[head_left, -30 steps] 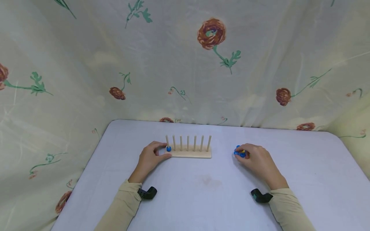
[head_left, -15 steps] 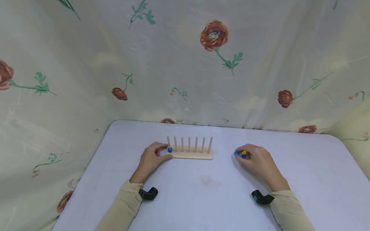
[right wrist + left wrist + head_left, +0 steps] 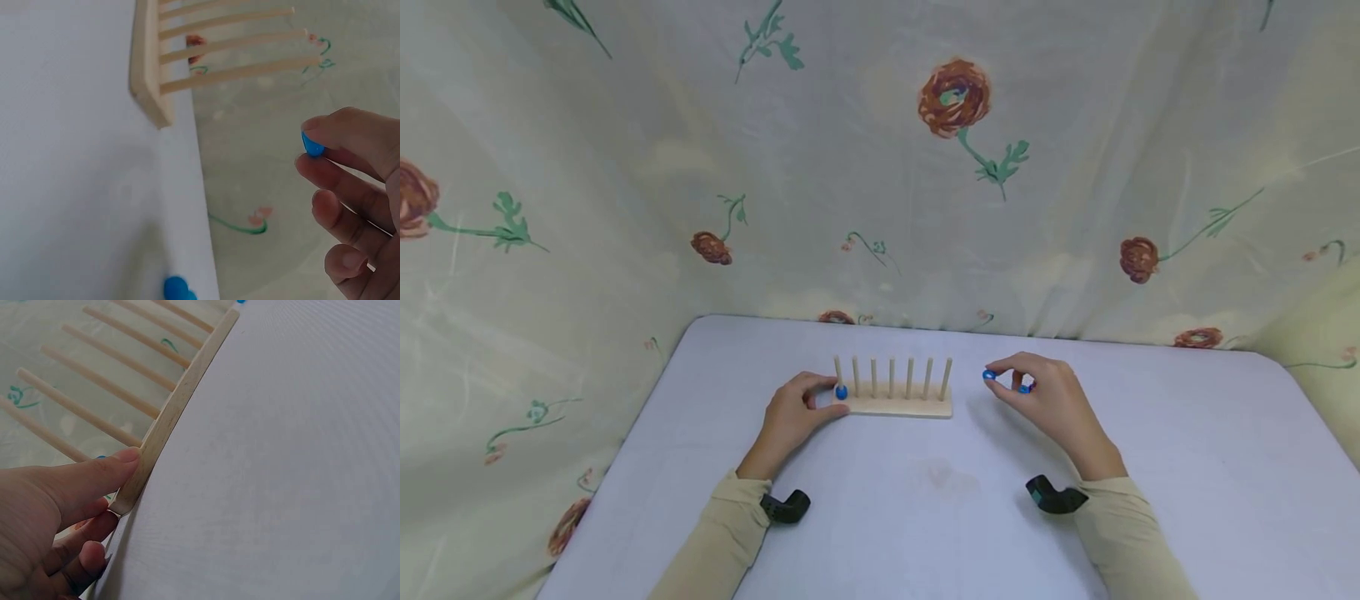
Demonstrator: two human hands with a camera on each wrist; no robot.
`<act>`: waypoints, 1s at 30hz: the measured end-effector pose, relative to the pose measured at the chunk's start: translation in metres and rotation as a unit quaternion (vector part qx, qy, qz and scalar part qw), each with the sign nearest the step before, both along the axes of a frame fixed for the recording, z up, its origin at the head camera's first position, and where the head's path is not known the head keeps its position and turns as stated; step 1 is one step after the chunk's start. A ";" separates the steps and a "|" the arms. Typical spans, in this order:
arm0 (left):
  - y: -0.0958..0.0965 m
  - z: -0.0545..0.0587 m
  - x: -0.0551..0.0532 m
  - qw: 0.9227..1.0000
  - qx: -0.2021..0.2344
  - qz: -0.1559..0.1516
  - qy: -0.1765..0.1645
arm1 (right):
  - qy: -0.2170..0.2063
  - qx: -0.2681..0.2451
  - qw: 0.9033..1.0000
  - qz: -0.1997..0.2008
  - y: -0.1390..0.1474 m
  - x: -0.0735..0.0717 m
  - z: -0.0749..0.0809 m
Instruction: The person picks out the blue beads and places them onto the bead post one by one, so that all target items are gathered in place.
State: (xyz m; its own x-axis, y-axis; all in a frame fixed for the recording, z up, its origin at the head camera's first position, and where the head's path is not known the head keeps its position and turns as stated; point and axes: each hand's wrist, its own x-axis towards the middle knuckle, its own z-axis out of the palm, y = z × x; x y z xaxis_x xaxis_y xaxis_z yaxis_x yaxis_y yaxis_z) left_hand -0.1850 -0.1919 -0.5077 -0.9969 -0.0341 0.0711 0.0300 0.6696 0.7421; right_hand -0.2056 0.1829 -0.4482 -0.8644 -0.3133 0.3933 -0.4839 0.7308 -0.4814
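A pale wooden peg board (image 3: 898, 406) stands on the table with several upright pegs in a row. My left hand (image 3: 793, 417) grips its left end, the thumb (image 3: 122, 462) on the near side and fingers curled at the end. One blue bead (image 3: 842, 392) sits low on the leftmost peg. To the right of the board, my right hand (image 3: 1051, 402) is raised above the table and pinches another blue bead (image 3: 312, 145) between thumb and index finger. The hand partly hides more blue beads (image 3: 1024, 389), also visible at the bottom of the right wrist view.
A white cloth covers the table (image 3: 910, 525), which has a faint stain near the middle. Behind its back edge hangs a flowered curtain (image 3: 865, 167). A black wrist camera (image 3: 786, 506) is on the left wrist and another camera (image 3: 1055, 495) on the right.
My right hand has lifted from the cluster of beads and moved a little left toward the peg board, now pinching a blue bead. The left hand keeps its grip on the board.
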 end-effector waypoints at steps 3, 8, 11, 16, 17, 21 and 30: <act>0.000 0.000 0.001 1.000 0.000 0.000 0.001 | 0.019 -0.015 1.000 0.004 -0.009 -0.003 0.004; 0.000 0.001 0.001 1.000 0.002 -0.003 0.009 | 0.048 -0.046 0.998 0.010 -0.028 -0.005 0.012; -0.001 0.002 0.001 1.000 0.003 -0.003 0.009 | 0.062 -0.069 0.995 0.021 -0.041 -0.007 0.017; 0.000 0.003 0.002 1.000 0.004 -0.003 0.003 | 0.053 -0.090 0.994 0.036 -0.064 -0.009 0.023; 0.000 0.003 0.002 1.000 0.004 -0.003 0.003 | 0.045 -0.090 0.994 0.036 -0.069 -0.009 0.023; 0.000 0.004 0.002 1.000 0.005 -0.005 0.005 | 0.022 -0.090 0.994 0.050 -0.089 -0.007 0.027; 0.000 0.005 0.001 1.000 -0.001 -0.005 0.003 | 0.000 -0.081 0.994 0.074 -0.131 -0.006 0.027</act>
State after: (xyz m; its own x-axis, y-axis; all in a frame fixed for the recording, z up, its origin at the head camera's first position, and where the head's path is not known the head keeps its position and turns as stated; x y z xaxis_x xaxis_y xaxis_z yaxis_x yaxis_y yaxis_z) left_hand -0.1841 -0.1916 -0.5029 -0.9968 -0.0231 0.0764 0.0411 0.6709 0.7404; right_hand -0.2111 0.0522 -0.4209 -0.8140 -0.3699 0.4479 -0.5797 0.5652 -0.5869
